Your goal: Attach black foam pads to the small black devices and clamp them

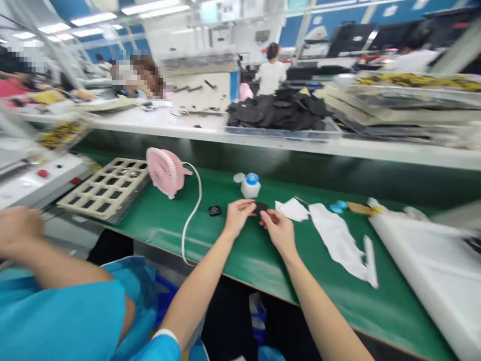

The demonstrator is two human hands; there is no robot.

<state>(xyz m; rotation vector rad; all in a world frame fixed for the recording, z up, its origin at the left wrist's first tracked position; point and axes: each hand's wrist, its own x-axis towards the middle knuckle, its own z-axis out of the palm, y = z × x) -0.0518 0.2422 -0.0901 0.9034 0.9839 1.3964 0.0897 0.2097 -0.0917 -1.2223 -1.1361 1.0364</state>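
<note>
Between both hands, just over the green work surface [221, 238], is a small flat black piece [260, 207]; its exact kind is too small to make out. My left hand [239, 216] pinches its left side. Fingers of my right hand [277, 228] close on its right edge. Right behind the hands stands a white bottle [250, 188] with a blue cap, a clear round lid [239, 177] beside it. A small black square device [214, 210] lies left of my left hand. To the right of my right hand lie white paper pieces [293, 209] and a crumpled white cloth [336, 238].
A pink fan [165, 172] with a white cable stands to the left, beside a compartmented beige tray [107, 188]. At the right is a white tray [424, 255]. A raised shelf holds a bin of black pieces [278, 111]. A co-worker's arm [56, 265] is at far left.
</note>
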